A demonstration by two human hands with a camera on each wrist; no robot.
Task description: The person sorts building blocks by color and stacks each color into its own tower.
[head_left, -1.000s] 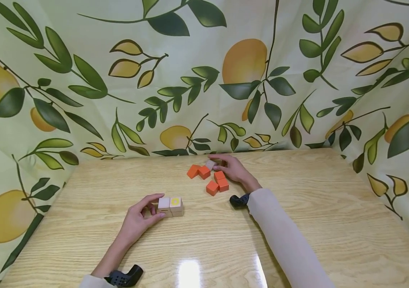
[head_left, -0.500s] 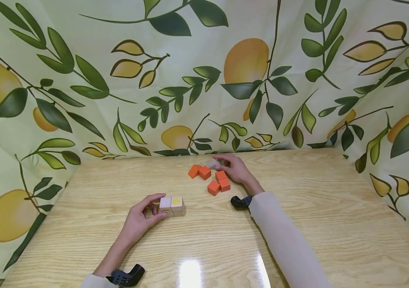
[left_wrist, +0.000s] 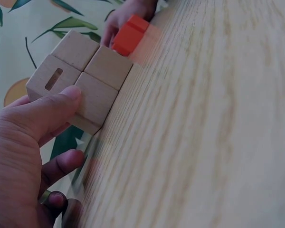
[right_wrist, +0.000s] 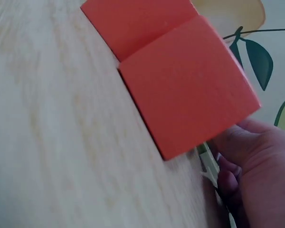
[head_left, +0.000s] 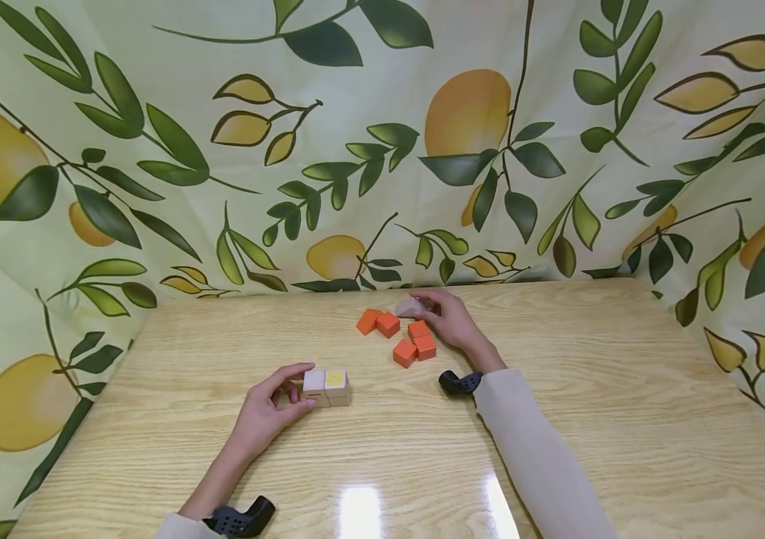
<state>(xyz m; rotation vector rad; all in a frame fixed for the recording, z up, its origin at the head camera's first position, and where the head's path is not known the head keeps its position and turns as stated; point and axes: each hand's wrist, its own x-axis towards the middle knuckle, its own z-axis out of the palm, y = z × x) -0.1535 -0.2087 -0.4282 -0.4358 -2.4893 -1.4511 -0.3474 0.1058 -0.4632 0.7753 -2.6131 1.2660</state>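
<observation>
In the head view my left hand (head_left: 263, 413) pinches a small stack of pale wooden cubes (head_left: 315, 380), two wide and two high, from its left side. The stack stands on the table; a yellow ring marks one top face. The left wrist view shows my thumb on a block (left_wrist: 95, 97) below one with a slot. At the back of the table, my right hand (head_left: 451, 318) holds a pale block (head_left: 409, 308) between thumb and fingers. Close by lie several orange blocks (head_left: 405, 353). In the right wrist view, orange blocks (right_wrist: 190, 85) hide the pale one.
The wood-grain table (head_left: 558, 389) ends at a fabric backdrop (head_left: 369, 97) printed with leaves and fruit, just behind my right hand. More orange blocks (head_left: 388, 325) sit left of that hand. Each wrist wears a black device (head_left: 459, 382).
My right hand has shifted the pale block slightly right, and more of the block's side shows. My left hand keeps its hold on the stack. The head view has drifted a little.
</observation>
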